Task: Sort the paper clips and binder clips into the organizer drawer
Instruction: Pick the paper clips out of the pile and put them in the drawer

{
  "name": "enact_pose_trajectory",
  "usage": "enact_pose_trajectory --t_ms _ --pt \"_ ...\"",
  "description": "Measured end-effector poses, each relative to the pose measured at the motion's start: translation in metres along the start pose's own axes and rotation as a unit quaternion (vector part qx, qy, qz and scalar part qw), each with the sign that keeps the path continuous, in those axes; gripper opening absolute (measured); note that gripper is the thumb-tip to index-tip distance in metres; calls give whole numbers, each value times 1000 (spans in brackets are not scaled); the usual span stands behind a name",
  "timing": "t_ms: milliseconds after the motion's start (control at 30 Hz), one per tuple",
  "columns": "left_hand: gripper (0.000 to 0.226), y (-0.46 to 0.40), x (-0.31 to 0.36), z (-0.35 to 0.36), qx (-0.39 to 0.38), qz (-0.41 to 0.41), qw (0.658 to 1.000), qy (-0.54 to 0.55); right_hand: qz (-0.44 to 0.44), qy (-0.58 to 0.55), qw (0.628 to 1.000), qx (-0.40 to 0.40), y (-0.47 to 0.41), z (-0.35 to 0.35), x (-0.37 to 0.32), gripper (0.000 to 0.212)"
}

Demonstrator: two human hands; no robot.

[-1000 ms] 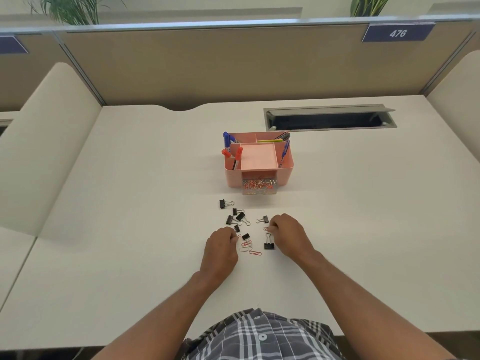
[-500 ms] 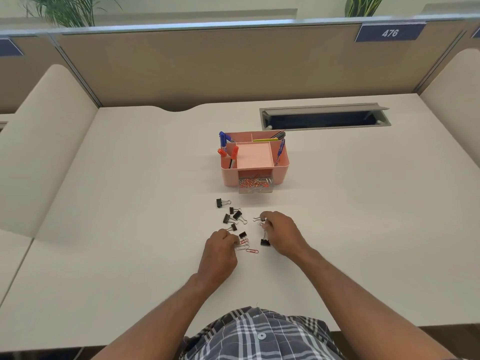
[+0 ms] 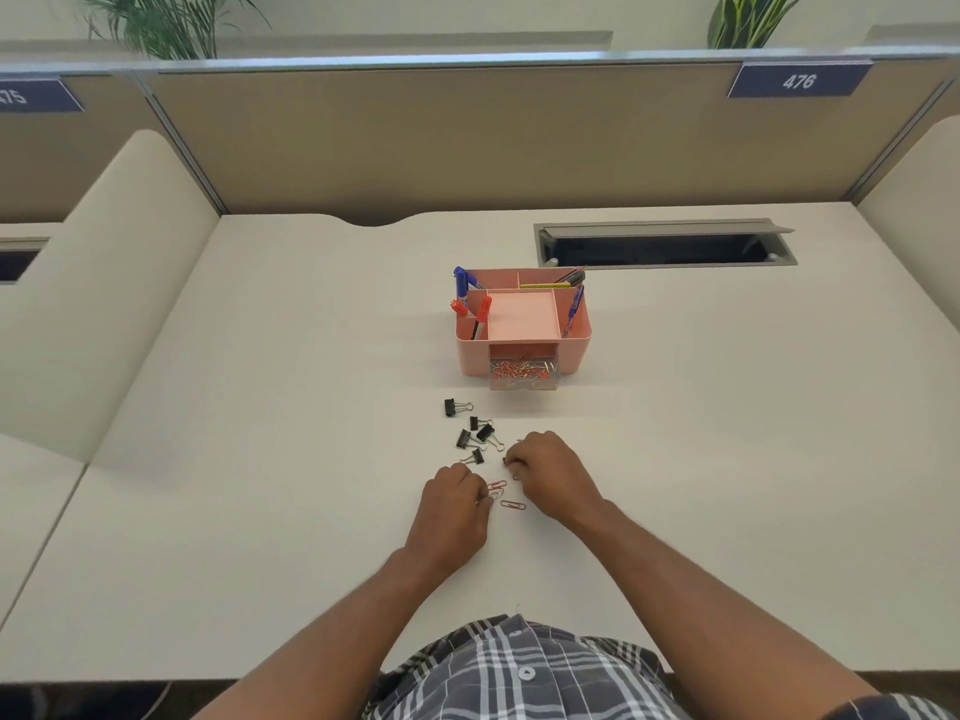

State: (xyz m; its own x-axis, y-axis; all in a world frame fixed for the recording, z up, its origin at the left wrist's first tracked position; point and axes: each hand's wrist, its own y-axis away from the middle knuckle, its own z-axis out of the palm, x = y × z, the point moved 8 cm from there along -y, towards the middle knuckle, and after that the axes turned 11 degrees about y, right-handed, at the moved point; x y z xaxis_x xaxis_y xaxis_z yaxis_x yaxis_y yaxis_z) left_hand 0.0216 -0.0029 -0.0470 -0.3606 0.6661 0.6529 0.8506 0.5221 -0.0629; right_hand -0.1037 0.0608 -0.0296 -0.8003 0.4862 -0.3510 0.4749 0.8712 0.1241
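A pink organizer (image 3: 523,341) is standing on the pale counter (image 3: 260,407), and everything else is placed here relative to it. Its clear drawer (image 3: 523,376) is sticking out of the front face toward the person, with a heap of red and silver paper clips lying inside. Blue and red markers (image 3: 470,304) are leaning in the compartments at the organizer's left side, and a yellow pencil (image 3: 543,285) is lying across a rear compartment.

In front of the organizer, toward the person and slightly left of the drawer, five black binder clips (image 3: 470,431) are lying loose on the counter, the farthest one (image 3: 457,407) sitting apart from the rest. Nearer the person than those, three loose paper clips (image 3: 511,505) are lying between the two hands.

The left hand (image 3: 452,504) is resting on the counter with its fingers curled, its grip pinching at one of the paper clips (image 3: 496,490); whether the clip is lifted cannot be told. The right hand (image 3: 553,472), directly in front of the drawer, is curled with its grip closed around small clips (image 3: 511,462), bits of wire and red showing at the fingertips; exactly what it is holding is too small to tell.

Behind the organizer, a grey cable tray (image 3: 665,244) is sitting open in the counter.
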Motion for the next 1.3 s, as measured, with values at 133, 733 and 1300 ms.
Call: enact_pose_trajectory --t_ms 133,733,1300 --pt "8 0 -4 -2 12 -17 999 27 55 -78 995 -6 0 -11 12 20" --pt "21 -28 0 -27 87 -206 934 279 174 -360 916 -18 13 -9 25 12" --pt "19 -29 0 -16 50 -259 871 414 146 -345 927 7 12 -19 16 15"
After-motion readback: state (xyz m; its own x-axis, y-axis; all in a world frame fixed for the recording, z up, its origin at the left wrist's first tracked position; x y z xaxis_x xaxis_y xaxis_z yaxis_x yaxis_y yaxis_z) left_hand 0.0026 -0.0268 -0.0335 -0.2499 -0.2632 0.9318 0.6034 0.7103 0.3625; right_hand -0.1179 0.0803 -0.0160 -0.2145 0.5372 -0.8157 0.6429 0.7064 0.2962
